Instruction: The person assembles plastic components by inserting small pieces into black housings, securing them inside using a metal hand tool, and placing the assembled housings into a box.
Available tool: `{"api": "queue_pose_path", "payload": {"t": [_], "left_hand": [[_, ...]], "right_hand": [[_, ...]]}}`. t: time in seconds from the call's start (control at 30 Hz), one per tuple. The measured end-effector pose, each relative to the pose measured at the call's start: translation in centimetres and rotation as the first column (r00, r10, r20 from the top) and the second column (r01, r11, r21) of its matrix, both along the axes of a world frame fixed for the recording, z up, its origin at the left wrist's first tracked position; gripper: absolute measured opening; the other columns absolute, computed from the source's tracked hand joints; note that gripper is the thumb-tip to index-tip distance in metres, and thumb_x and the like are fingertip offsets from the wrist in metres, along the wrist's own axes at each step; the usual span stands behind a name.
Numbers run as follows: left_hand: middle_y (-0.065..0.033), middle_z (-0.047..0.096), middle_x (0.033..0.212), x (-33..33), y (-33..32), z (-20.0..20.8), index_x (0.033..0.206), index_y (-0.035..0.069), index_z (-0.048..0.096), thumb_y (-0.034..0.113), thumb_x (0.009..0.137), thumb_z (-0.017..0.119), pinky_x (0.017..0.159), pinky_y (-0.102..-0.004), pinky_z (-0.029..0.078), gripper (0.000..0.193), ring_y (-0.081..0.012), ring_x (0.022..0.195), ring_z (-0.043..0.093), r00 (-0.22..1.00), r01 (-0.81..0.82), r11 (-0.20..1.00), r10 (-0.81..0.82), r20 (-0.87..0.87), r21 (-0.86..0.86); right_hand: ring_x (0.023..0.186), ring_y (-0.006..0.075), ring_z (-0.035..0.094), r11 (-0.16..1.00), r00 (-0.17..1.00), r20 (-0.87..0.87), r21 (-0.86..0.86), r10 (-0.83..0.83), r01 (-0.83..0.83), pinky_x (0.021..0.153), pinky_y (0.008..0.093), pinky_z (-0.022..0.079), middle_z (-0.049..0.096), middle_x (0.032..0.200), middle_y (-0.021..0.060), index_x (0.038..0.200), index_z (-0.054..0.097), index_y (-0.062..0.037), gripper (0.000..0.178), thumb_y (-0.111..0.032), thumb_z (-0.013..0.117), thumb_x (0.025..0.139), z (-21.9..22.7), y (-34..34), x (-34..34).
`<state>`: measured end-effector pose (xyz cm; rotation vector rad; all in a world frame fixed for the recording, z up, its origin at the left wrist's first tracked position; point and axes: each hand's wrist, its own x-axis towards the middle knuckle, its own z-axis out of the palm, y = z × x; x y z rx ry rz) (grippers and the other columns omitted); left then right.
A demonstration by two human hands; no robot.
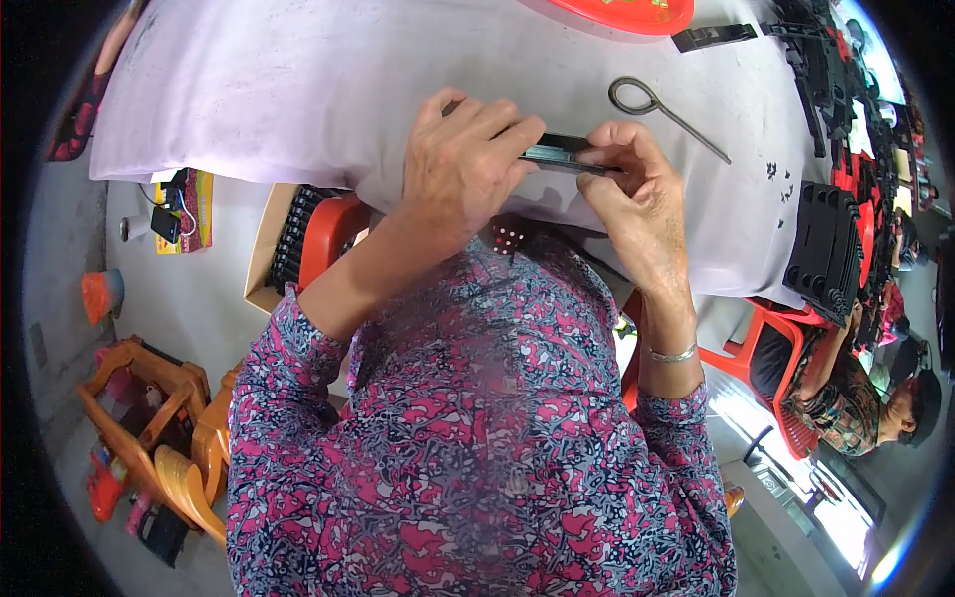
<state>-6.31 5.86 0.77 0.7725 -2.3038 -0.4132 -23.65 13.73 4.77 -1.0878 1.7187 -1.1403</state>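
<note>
Over the near edge of the cloth-covered table, I hold a narrow black plastic piece [557,154] between both hands; a shiny greyish strip runs along its middle. My left hand [460,164] is closed round the left end, its fingers covering most of that part. At the other end, my right hand [637,189] grips with thumb and bent fingers, the fingertips close together on the piece. Beyond the right hand lies a metal rod with a loop [634,97] at one end.
A red tray [637,17] stands at the far edge, beside a black part [714,38]. Tiny black bits [781,179] and stacked black parts [826,249] lie to the right, near another person [846,398]. A cardboard box [265,244] of black parts sits low left.
</note>
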Motion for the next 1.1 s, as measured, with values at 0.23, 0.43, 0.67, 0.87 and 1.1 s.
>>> {"api": "queue_pose_path", "payload": {"t": [0.23,0.43,0.67,0.87,1.1], "left_hand": [[-0.0059,0.06,0.091,0.4,-0.3,0.0,0.106,0.008,0.067,0.02,0.074,0.076,0.096,-0.0455,0.04,0.035,-0.0264,0.086,0.06,1.0,0.004,1.0,-0.004,0.005,-0.006],[-0.0062,0.059,0.091,1.3,-1.1,0.3,0.108,0.008,0.066,0.025,0.07,0.079,0.102,-0.0509,0.035,0.044,-0.0262,0.092,0.059,0.999,-0.04,0.999,0.04,0.031,-0.017],[-0.0038,0.06,0.09,1.4,-1.2,-0.2,0.1,0.01,0.069,0.02,0.069,0.077,0.102,-0.0522,0.036,0.033,-0.0227,0.091,0.059,0.999,-0.02,0.999,0.019,0.038,0.043],[-0.0027,0.059,0.088,1.2,-1.4,-0.4,0.096,0.011,0.068,0.02,0.069,0.076,0.102,-0.0512,0.036,0.029,-0.0226,0.09,0.058,0.999,-0.006,0.999,0.004,0.042,0.042],[-0.0025,0.058,0.087,1.0,-1.5,-0.2,0.093,0.012,0.068,0.02,0.069,0.076,0.101,-0.0511,0.036,0.027,-0.0228,0.091,0.058,0.999,0.017,0.999,-0.019,0.047,0.044]], "right_hand": [[0.059,0.0109,0.054,0.991,0.971,-0.21,0.098,0.112,-0.094,0.057,0.0274,0.047,0.067,0.093,0.0092,0.106,0.062,-0.0041,0.03,-0.006,0.068,0.077,0.5,-0.1,-0.7],[0.065,0.0298,0.06,0.889,0.657,-0.674,0.0,0.338,-0.458,0.061,0.0407,0.049,0.06,0.087,0.0098,0.101,0.066,-0.0071,0.025,-0.011,0.069,0.077,3.3,-1.5,-0.5],[0.08,0.0324,0.064,0.709,0.347,-0.751,0.222,0.562,-0.669,0.07,0.0435,0.051,0.061,0.088,0.0109,0.093,0.07,-0.0066,0.015,-0.009,0.067,0.078,2.4,-4.4,0.5],[0.079,0.0322,0.065,0.698,0.331,-0.784,0.175,0.525,-0.694,0.067,0.0438,0.051,0.063,0.086,0.0106,0.088,0.07,-0.0069,0.01,-0.01,0.069,0.079,1.7,-4.7,0.4],[0.077,0.0326,0.065,0.663,0.299,-0.801,0.157,0.519,-0.732,0.066,0.044,0.052,0.063,0.085,0.0103,0.087,0.069,-0.0077,0.009,-0.012,0.069,0.079,1.4,-5.2,-0.1]]}}
